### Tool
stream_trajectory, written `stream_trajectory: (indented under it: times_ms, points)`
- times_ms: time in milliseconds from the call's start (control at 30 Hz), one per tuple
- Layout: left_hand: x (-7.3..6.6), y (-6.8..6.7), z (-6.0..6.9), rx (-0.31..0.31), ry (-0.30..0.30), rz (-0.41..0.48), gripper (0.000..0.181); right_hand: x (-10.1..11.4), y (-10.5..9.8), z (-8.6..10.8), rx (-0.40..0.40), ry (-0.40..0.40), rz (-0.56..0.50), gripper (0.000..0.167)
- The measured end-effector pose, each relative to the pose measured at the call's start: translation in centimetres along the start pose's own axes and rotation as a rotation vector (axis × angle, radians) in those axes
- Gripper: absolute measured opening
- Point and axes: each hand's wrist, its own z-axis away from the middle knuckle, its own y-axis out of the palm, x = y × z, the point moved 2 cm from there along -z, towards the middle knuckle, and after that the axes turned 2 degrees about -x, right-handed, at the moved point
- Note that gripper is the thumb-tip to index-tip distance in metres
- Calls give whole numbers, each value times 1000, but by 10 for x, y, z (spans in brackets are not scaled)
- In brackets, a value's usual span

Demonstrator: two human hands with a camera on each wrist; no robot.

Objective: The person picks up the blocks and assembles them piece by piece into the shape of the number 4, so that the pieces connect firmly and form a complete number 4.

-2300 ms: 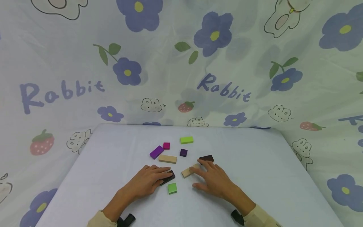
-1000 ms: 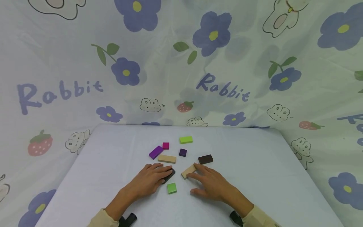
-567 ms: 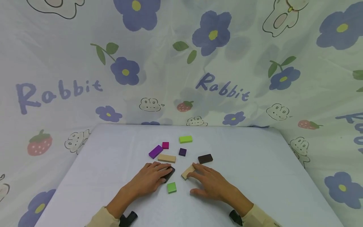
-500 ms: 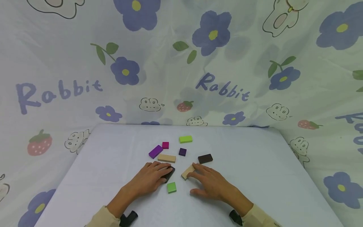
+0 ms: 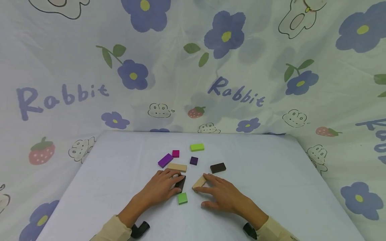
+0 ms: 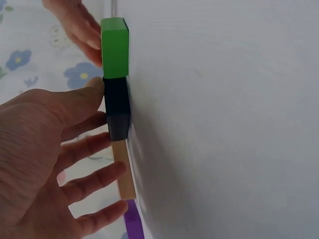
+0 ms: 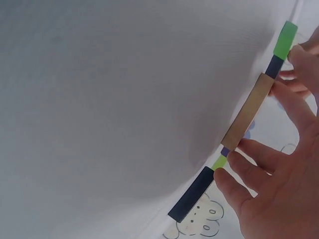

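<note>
My left hand (image 5: 161,187) holds a black block (image 5: 181,184) on the white table, thumb at the near end and index finger at the far end. In the left wrist view the thumb and fingers lie along one side of the black block (image 6: 117,109). My right hand (image 5: 226,194) touches a plain wooden block (image 5: 199,182) with index and middle fingertips near its two ends; its thumb is apart. A green block (image 5: 182,198) lies just nearer than the black one. Beyond my left fingers is another wooden block (image 5: 177,167).
Farther back lie a purple block (image 5: 165,160), a magenta cube (image 5: 176,153), a dark purple block (image 5: 194,161) and a lime block (image 5: 197,147). A dark brown block (image 5: 218,167) sits beyond my right hand. A patterned cloth (image 5: 178,67) hangs behind the table (image 5: 271,174).
The black block has turned so it points more away from me, my left hand turning with it. The wooden block under my right fingers has also turned steeper, and that hand shifted slightly left.
</note>
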Motion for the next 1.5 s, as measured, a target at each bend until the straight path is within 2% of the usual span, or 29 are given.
stream_trajectory:
  times_ms: [300,600,800,967,1100,1233,1500]
  points:
    - [-1,3,-4,-19,-17,10,48,-1,0,1,-21,-6,-46,51]
    - [-4,1,-6,-3,-29,7,48,-1,0,1,-28,-20,-68,42]
    - [-5,1,-8,5,-33,0,49,-2,1,1,-39,-34,-71,45]
    - [-5,2,-11,-3,-26,-13,50,-3,2,0,-83,-41,-85,54]
    - [-5,3,-12,-14,-28,-16,51,-2,1,-1,-123,-10,-72,68]
    - [-5,3,-11,-27,-23,-23,54,-1,-1,-3,-116,36,-20,80]
    - [-1,3,-9,-29,-28,-29,57,1,-2,-9,-101,118,25,82]
